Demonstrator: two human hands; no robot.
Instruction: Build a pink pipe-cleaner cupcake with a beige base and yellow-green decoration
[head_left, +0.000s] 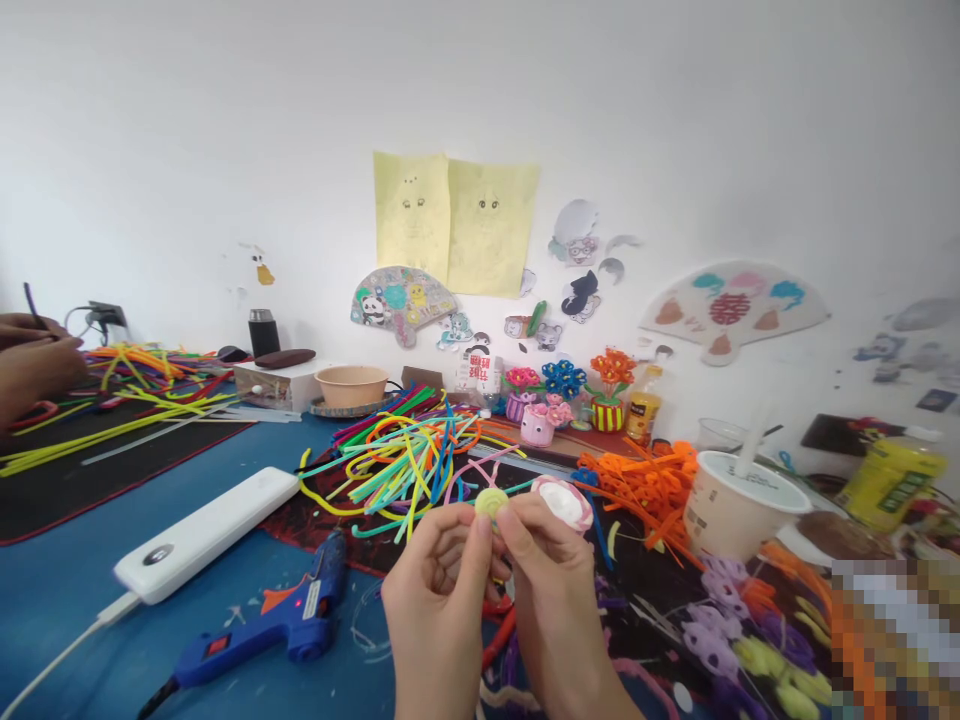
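Between the thumbs and fingertips of both hands I hold a small yellow-green coil of pipe cleaner (491, 503). My left hand (442, 575) pinches its left edge, and my right hand (551, 575) grips it from the right. Just behind my right hand is a round pink-rimmed piece with a white middle (562, 502). A heap of colourful pipe cleaners (405, 455) lies beyond my hands. To the left, a blue hot glue gun (277, 615) rests on the blue table with a small red light showing.
A white power strip (210, 530) with a cable lies at the left. Orange pipe cleaner pieces (637, 490), a lidded cup with a straw (739, 500) and purple pieces (716, 620) are at the right. Pipe-cleaner flower pots (607, 400) stand behind. Another person's hands (37, 360) work at far left.
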